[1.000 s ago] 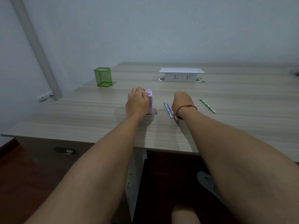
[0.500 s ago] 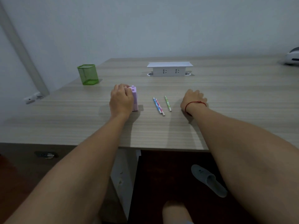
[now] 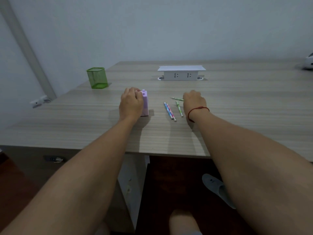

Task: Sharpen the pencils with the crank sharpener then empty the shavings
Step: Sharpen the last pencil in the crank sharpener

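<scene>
A lilac crank sharpener (image 3: 145, 103) stands upright on the wooden desk (image 3: 237, 116). My left hand (image 3: 131, 103) is wrapped around its left side. Three pencils lie on the desk to its right: a blue one (image 3: 168, 110), a pink one (image 3: 171, 111) and a green one (image 3: 179, 109). My right hand (image 3: 194, 101), with a red string at the wrist, holds another green pencil (image 3: 177, 99) lifted a little above the desk, its tip pointing left toward the sharpener.
A green mesh pencil cup (image 3: 97, 80) stands at the back left. A white pop-up socket box (image 3: 181, 72) sits at the back middle. A white object (image 3: 309, 64) lies at the far right edge. A slipper (image 3: 218, 189) is on the floor under the desk.
My right hand moved to the right of the pencils, closed on a green pencil and lifted it. My left hand stayed on the sharpener. The camera view shifted.
</scene>
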`<state>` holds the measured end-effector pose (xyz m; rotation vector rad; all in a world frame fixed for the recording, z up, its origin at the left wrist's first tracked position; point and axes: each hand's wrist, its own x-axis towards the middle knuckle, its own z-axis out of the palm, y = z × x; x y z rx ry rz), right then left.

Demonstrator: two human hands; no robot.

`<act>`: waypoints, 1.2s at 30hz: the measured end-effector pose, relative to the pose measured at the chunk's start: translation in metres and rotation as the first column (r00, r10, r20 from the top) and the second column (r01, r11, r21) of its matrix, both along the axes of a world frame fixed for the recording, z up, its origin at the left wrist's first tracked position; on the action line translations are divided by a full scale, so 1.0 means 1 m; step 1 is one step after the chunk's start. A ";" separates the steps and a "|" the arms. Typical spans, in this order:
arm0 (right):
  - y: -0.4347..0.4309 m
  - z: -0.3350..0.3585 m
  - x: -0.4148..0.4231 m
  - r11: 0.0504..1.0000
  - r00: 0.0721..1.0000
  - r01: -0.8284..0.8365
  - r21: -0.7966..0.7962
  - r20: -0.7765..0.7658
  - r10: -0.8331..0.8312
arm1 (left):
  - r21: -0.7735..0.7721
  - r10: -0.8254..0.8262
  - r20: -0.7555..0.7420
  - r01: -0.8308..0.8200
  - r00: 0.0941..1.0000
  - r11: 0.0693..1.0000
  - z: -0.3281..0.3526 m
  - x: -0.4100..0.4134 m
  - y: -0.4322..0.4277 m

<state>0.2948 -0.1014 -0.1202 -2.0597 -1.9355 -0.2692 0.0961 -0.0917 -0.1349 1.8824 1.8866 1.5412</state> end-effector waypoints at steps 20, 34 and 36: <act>-0.011 0.010 -0.064 0.969 0.967 -0.232 0.085 0.124 0.221 | -0.181 -0.147 -0.038 0.138 0.988 0.974 0.010 -0.013 0.005; 0.000 0.013 -0.090 0.947 0.948 -0.313 0.077 0.090 0.306 | -0.165 -0.119 -0.114 0.099 0.986 0.981 0.013 -0.009 0.001; 0.001 0.013 -0.088 0.946 0.946 -0.317 0.071 0.092 0.310 | -0.161 -0.120 -0.118 0.101 0.986 0.982 0.012 -0.010 0.003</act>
